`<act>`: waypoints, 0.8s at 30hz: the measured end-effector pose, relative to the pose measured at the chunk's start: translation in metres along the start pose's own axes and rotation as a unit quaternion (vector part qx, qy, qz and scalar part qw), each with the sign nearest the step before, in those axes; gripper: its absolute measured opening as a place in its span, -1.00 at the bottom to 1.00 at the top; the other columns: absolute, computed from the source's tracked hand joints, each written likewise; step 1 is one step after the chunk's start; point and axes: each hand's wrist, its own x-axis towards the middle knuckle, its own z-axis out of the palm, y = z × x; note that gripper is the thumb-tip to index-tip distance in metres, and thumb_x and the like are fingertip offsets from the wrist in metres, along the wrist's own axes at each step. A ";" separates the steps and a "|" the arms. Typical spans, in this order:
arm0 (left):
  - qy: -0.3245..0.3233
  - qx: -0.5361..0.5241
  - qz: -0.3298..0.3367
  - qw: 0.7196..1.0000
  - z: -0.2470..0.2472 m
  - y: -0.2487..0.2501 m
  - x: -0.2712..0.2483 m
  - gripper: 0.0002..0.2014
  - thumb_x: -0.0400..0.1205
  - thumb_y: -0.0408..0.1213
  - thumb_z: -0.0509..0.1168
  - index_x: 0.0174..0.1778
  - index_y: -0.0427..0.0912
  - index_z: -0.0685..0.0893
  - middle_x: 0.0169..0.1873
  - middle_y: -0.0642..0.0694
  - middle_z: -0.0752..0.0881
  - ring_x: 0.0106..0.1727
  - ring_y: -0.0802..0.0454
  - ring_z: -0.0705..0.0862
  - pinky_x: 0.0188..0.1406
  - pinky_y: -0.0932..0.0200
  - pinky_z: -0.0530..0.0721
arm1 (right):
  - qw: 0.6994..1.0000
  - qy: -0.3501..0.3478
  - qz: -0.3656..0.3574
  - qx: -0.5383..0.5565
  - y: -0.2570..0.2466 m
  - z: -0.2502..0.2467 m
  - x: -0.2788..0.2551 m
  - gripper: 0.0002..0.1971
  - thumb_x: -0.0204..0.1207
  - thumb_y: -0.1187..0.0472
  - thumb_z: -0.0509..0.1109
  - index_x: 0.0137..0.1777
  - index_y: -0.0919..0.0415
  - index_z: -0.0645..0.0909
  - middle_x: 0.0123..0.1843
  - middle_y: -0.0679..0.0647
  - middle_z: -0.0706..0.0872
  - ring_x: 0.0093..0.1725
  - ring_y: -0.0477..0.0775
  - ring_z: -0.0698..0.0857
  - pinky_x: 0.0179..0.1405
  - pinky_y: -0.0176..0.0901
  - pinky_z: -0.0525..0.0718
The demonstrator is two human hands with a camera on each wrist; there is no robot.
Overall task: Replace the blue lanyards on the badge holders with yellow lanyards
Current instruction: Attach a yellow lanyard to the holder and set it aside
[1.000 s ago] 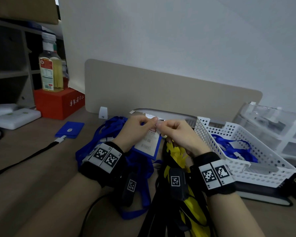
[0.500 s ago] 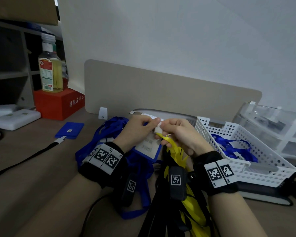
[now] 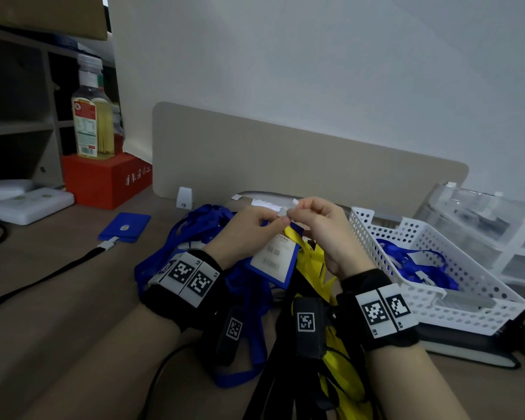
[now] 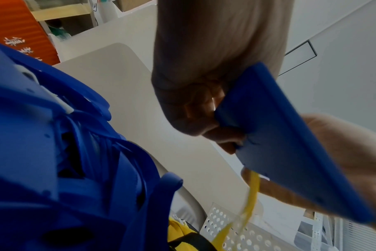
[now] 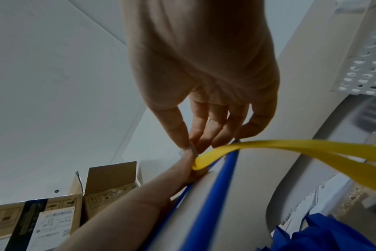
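A blue badge holder (image 3: pixel 273 262) with a white card hangs in the air above the desk, held at its top by my left hand (image 3: pixel 255 228); the left wrist view shows the holder's back (image 4: pixel 290 144) gripped by curled fingers. My right hand (image 3: pixel 319 219) pinches the white clip (image 3: pixel 284 211) of a yellow lanyard (image 3: pixel 308 256) at the holder's top edge. The yellow strap (image 5: pixel 290 149) trails away from the right fingertips. A heap of blue lanyards (image 3: pixel 194 234) lies under my left wrist, and more yellow lanyards (image 3: pixel 343 386) lie below the right wrist.
A white perforated basket (image 3: pixel 473 298) at the right holds removed blue lanyards (image 3: pixel 412 262). Another blue badge holder (image 3: pixel 125 227) on a black lanyard lies at the left. A red box (image 3: pixel 106 180) with a bottle (image 3: pixel 93 125) stands behind it. A beige divider (image 3: pixel 300 165) runs along the back.
Both hands have lifted the holder's top and the white clip slightly higher. The yellow strap, visible near the fingers half a second ago, now hangs behind the holder.
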 end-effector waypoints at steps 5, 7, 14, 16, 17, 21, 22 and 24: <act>-0.064 -0.140 -0.064 0.986 -0.005 0.003 -0.001 -0.63 0.70 -0.10 0.26 -0.26 -0.34 0.68 -0.33 -0.13 0.64 -0.31 0.04 0.61 -0.24 0.16 0.54 | 0.998 -0.007 -0.006 0.058 -0.002 -0.006 0.001 -0.85 0.59 0.36 0.32 -0.02 0.17 0.71 -0.33 0.05 0.70 -0.37 -0.11 0.67 -0.38 -0.30 0.64; -0.093 -0.204 -0.097 0.970 -0.009 0.006 -0.002 -0.70 0.71 -0.13 0.23 -0.26 -0.21 0.66 -0.31 -0.11 0.69 -0.30 0.01 0.66 -0.28 0.17 0.59 | 0.996 -0.031 -0.015 0.087 -0.003 -0.010 0.001 -0.79 0.63 0.38 0.27 0.10 0.22 0.71 -0.31 0.10 0.72 -0.35 -0.10 0.69 -0.33 -0.29 0.68; -0.103 -0.251 -0.132 0.954 -0.010 0.016 -0.004 -0.74 0.75 -0.18 0.11 -0.19 -0.20 0.56 -0.27 -0.13 0.64 -0.32 0.09 0.65 -0.34 0.26 0.58 | 0.993 -0.051 -0.035 0.098 -0.002 -0.015 -0.001 -0.77 0.43 0.58 0.39 0.00 0.33 0.71 -0.36 0.14 0.78 -0.33 0.01 0.76 -0.32 -0.25 0.71; -0.104 -0.238 -0.122 0.958 -0.010 0.014 -0.004 -0.79 0.75 -0.18 0.10 0.00 -0.23 0.56 -0.12 -0.24 0.60 -0.21 0.00 0.63 -0.25 0.20 0.56 | 0.995 -0.046 -0.037 0.083 -0.001 -0.014 0.000 -0.77 0.40 0.59 0.41 -0.03 0.33 0.71 -0.34 0.16 0.77 -0.34 0.03 0.76 -0.34 -0.24 0.71; -0.105 -0.235 -0.120 0.959 -0.010 0.014 -0.004 -0.79 0.76 -0.18 0.10 0.06 -0.23 0.57 -0.08 -0.26 0.58 -0.18 -0.02 0.62 -0.23 0.19 0.56 | 0.995 -0.047 -0.037 0.077 -0.001 -0.014 0.000 -0.78 0.40 0.58 0.42 -0.05 0.31 0.71 -0.32 0.19 0.77 -0.34 0.04 0.76 -0.33 -0.24 0.72; -0.113 -0.232 -0.125 0.958 -0.011 0.014 -0.006 -0.74 0.76 -0.19 0.11 0.13 -0.28 0.61 -0.10 -0.23 0.64 -0.22 0.03 0.67 -0.30 0.25 0.62 | 0.996 -0.050 -0.038 0.066 -0.001 -0.014 -0.001 -0.86 0.43 0.50 0.47 -0.10 0.29 0.71 -0.28 0.22 0.78 -0.33 0.05 0.76 -0.26 -0.21 0.75; -0.113 -0.227 -0.127 0.959 -0.012 0.014 -0.006 -0.72 0.76 -0.19 0.10 0.15 -0.29 0.62 -0.10 -0.21 0.66 -0.23 0.04 0.67 -0.31 0.27 0.63 | 0.995 -0.053 -0.038 0.070 -0.001 -0.015 -0.002 -0.86 0.43 0.51 0.46 -0.08 0.31 0.71 -0.31 0.19 0.79 -0.33 0.04 0.77 -0.27 -0.21 0.75; -0.114 -0.213 -0.125 0.962 -0.013 0.014 -0.006 -0.71 0.76 -0.18 0.09 0.18 -0.27 0.61 -0.09 -0.19 0.65 -0.24 0.08 0.66 -0.33 0.32 0.61 | 0.994 -0.062 -0.035 0.085 0.000 -0.017 -0.002 -0.83 0.42 0.53 0.46 -0.04 0.36 0.70 -0.32 0.17 0.81 -0.31 0.05 0.80 -0.27 -0.21 0.76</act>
